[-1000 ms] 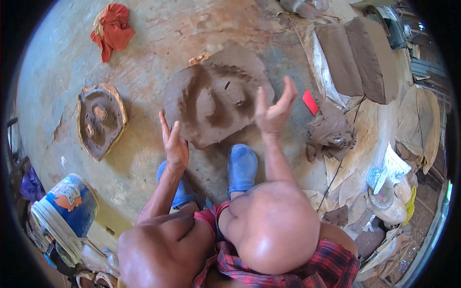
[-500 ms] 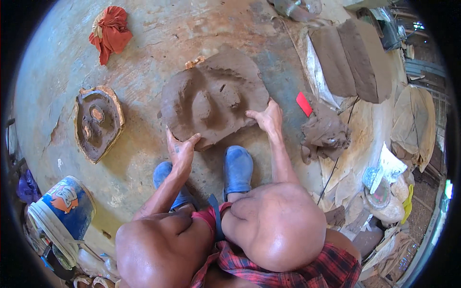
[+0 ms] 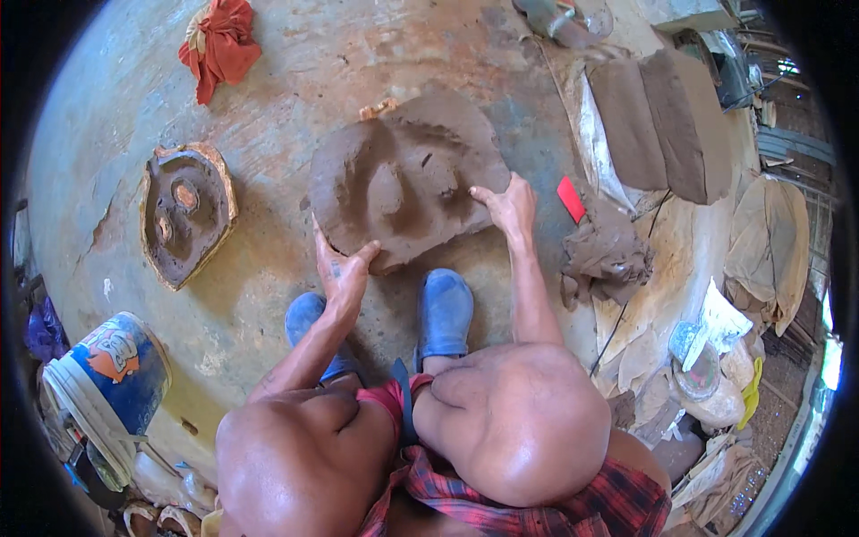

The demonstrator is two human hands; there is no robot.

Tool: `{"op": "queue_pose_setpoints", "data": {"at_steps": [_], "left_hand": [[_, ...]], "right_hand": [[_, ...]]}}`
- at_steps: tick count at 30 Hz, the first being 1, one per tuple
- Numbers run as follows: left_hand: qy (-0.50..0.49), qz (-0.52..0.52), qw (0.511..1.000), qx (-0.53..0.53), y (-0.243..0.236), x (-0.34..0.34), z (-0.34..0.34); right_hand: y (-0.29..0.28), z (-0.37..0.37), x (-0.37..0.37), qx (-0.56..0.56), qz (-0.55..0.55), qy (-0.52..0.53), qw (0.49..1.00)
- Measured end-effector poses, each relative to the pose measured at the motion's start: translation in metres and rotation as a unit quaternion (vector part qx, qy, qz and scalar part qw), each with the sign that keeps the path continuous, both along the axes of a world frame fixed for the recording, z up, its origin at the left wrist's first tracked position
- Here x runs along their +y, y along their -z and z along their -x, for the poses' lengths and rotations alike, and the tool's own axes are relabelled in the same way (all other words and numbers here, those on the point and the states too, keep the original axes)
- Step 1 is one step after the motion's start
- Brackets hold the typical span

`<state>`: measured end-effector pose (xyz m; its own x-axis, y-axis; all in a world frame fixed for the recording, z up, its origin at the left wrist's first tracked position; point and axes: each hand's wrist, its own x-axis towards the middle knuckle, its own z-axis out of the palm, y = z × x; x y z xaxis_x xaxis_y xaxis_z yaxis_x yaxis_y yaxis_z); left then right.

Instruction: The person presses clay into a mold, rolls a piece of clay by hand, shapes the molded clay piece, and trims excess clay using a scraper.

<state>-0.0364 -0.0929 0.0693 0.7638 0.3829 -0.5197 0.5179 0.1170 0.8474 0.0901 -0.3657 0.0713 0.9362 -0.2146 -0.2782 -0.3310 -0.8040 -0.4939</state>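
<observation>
A broad brown clay slab [image 3: 420, 234] lies in front of my feet, pressed into a hollow with two raised humps. A bit of orange-brown rim [image 3: 378, 109] pokes out behind its far edge; the rest of whatever is under the clay is hidden. My left hand [image 3: 344, 273] grips the near left edge, thumb on top and the other fingers along the side. At the right edge, my right hand [image 3: 512, 208] has its thumb on the clay and its fingers partly hidden below. To the left rests an orange-rimmed mould [image 3: 231, 192] lined with clay.
A red cloth bundle [image 3: 219, 49] lies far left. Right of the slab are a lump of wet clay [image 3: 608, 255] and a red flat piece [image 3: 571, 199]. Flat clay sheets [image 3: 658, 125] rest beyond them. A blue-and-white bucket [image 3: 121, 371] stands near left; bags and cloths [image 3: 716, 385] crowd the right.
The view has shifted a little, so the floor things appear slightly higher. Both hands keep their hold on the clay slab, which looks nearly unchanged.
</observation>
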Motion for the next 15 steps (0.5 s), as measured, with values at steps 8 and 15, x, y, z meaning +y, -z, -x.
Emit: {"op": "queue_pose_setpoints", "data": {"at_steps": [8,15], "left_hand": [[0.006,-0.015,1.000,-0.012,-0.003,-0.002,-0.009],[0.006,-0.037,0.999,-0.013,0.003,0.000,-0.010]], "right_hand": [[-0.006,-0.018,0.004,0.022,0.034,0.023,0.999],[-0.004,-0.016,0.009,-0.011,0.064,0.024,0.998]]}}
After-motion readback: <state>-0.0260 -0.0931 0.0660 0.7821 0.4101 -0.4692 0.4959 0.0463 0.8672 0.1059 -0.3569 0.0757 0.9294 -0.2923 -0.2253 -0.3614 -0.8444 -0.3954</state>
